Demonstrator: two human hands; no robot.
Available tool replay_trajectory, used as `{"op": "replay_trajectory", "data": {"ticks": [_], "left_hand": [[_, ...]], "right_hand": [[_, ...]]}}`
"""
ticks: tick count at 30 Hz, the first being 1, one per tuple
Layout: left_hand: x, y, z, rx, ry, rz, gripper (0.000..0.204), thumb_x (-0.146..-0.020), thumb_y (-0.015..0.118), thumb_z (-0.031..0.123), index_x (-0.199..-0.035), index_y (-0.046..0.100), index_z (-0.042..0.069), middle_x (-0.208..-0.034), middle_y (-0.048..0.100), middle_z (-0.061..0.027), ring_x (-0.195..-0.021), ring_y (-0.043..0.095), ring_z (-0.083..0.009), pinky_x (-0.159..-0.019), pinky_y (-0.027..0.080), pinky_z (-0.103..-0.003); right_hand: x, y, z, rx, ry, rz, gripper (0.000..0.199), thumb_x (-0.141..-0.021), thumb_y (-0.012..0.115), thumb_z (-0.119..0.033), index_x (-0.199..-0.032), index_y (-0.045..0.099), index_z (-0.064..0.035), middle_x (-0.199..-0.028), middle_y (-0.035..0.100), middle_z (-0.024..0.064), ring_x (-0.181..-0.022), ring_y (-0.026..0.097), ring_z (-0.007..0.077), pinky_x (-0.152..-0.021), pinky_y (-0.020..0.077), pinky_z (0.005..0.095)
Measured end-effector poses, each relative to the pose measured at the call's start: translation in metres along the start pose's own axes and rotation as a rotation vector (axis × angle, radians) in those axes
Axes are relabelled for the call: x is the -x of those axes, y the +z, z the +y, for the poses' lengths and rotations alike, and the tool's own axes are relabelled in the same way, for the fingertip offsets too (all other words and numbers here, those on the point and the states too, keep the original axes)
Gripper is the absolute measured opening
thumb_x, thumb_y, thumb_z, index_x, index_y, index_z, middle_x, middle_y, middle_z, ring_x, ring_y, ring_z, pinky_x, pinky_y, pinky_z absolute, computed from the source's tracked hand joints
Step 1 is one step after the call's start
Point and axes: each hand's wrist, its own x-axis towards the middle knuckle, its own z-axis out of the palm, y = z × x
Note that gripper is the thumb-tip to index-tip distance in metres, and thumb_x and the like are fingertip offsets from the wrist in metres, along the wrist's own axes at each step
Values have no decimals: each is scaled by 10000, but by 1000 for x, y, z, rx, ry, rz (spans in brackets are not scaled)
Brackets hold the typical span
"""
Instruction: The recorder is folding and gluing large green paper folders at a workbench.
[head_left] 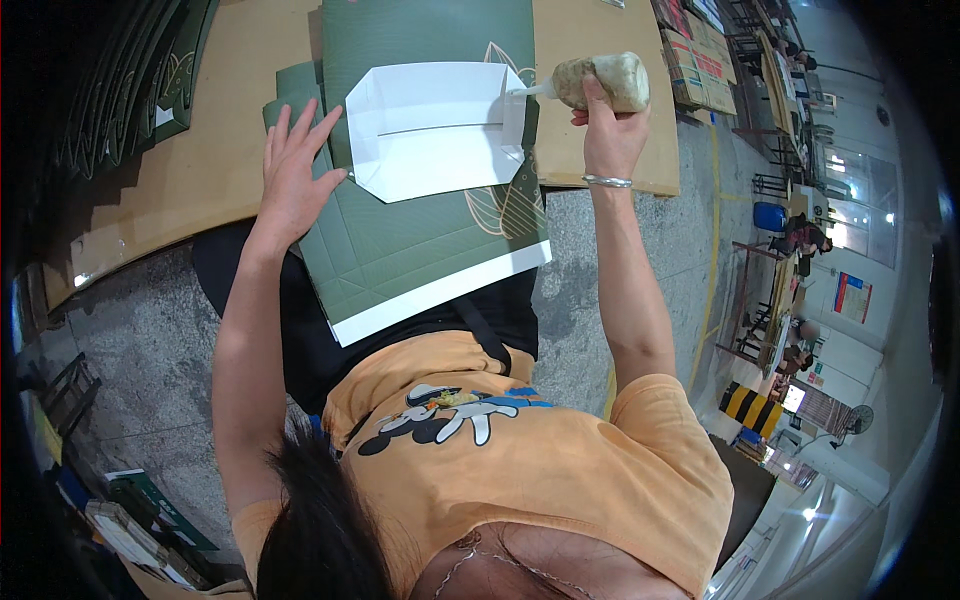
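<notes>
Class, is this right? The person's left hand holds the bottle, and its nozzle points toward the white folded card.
Not quite: the head view shows the right hand holding the bottle. Its nozzle does point toward the white folded card.

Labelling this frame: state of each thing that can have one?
Green paper bag: flat, lower end beyond the table
White panel: opened out
Bottle: tipped, nozzle toward the panel's right side; contact unclear
Right grip: closed on bottle
Left grip: spread open, at bag's left edge
Green items, far left: bunched together
</notes>
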Motion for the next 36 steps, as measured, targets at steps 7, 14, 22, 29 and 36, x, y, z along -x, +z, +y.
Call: {"op": "replay_trajectory", "data": {"ticks": [7, 14, 22, 29, 36], "left_hand": [[-1, 0, 0, -8, -10, -7, 722, -779, 704, 117, -1427, 408, 231, -1529, 275, -110, -1436, 142, -336, -1175, 109, -470], [0, -2, 2, -25, -9, -12, 724, -782, 701, 124, -1433, 399, 226, -1531, 271, -105, -1438, 137, -337, -1174, 108, -471], [0, -2, 1, -38, -2, -11, 726, -782, 701, 119, -1433, 398, 223, -1530, 272, -112, -1436, 143, -341, -1174, 111, -470], [-2, 0, 2, -23, -3, -18, 723, -774, 701, 123, -1429, 406, 215, -1529, 273, -117, -1435, 141, -345, -1174, 110, -468], [-3, 0, -4, -91, -22, -37, 685, -778, 684, 182, -1414, 431, 206, -1524, 285, -119, -1426, 164, -359, -1169, 124, -464]], "right_hand": [[-19, 8, 4, 23, -10, -4, 442, -811, 764, -184, -1066, 485, 44, -840, 629, 111, -556, 613, 148, -475, 515, 259], [-15, 7, 5, 39, 36, -29, 456, -789, 769, -154, -1091, 484, 37, -867, 633, 105, -590, 615, 123, -487, 517, 237], [-24, 18, 7, 4, 18, 2, 467, -769, 791, -184, -1053, 494, 37, -830, 635, 94, -579, 608, 119, -491, 511, 245], [-13, -1, 14, -19, 88, -33, 442, -785, 779, -191, -1055, 505, 27, -798, 626, 94, -553, 588, 103, -446, 489, 246], [-26, -59, 26, 31, 410, 217, 367, -795, 750, -348, -857, 598, -19, -631, 575, 57, -422, 508, 116, -376, 419, 251]]}}
